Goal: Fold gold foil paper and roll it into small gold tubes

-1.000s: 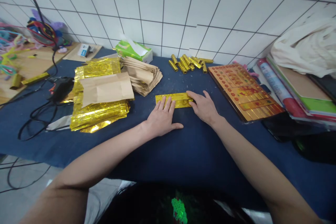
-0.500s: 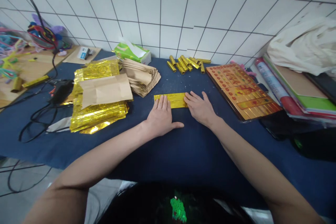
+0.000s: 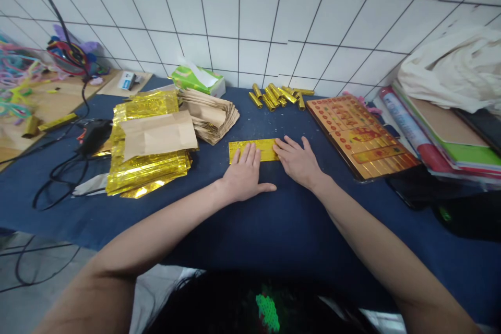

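A folded strip of gold foil paper (image 3: pixel 266 149) lies flat on the dark blue cloth in front of me. My left hand (image 3: pixel 246 173) rests palm down, its stretched fingers on the strip's left half and its thumb out to the right. Flat on the right end of the strip are the fingers of my right hand (image 3: pixel 298 160), slightly spread. Parts of the strip are covered by both hands. Behind it sits a heap of small rolled gold paper tubes (image 3: pixel 276 96).
To the left is a stack of gold foil sheets (image 3: pixel 148 172) with a brown paper sheet (image 3: pixel 160 135) on top. Near it are folded brown papers (image 3: pixel 211 115), a green tissue pack (image 3: pixel 198 81) and black cables (image 3: pixel 58 177). A packaged gold-and-red printed stack (image 3: pixel 362 138) lies right.
My left hand has slid a little to the right along the gold strip. My right hand stays in place.
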Action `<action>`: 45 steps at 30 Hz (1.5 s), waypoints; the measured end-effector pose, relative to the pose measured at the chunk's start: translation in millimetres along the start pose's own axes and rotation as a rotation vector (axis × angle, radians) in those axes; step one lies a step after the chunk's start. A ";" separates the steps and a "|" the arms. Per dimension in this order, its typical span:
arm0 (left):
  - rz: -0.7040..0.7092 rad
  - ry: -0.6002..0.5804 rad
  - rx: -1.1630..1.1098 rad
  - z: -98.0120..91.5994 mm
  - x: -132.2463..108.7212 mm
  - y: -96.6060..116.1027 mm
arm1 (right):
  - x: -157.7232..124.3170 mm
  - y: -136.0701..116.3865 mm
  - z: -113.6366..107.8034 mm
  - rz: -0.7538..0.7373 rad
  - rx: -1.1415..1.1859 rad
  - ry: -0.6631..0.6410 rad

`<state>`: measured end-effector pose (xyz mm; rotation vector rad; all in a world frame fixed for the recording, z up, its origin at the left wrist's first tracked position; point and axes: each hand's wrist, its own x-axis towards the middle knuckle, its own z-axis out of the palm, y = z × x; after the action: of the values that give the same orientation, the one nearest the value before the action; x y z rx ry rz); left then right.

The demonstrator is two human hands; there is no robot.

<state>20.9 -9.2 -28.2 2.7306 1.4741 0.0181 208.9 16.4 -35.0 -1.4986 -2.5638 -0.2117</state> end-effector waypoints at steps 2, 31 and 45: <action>-0.015 -0.019 0.018 -2.9 -10.2 -9.1 | -0.4 0.4 -0.7 0.003 0.001 -0.011; 0.212 0.038 -0.009 -5.9 -61.3 -19.4 | 35.0 -1.4 -18.5 0.236 0.234 0.002; 0.208 0.030 -0.029 -5.3 -61.6 -21.4 | 12.9 -31.2 1.7 0.013 0.159 -0.252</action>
<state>-30.9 -48.8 -23.2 2.8583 1.1800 0.0866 175.3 12.5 -35.1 -1.5697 -2.6836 0.1908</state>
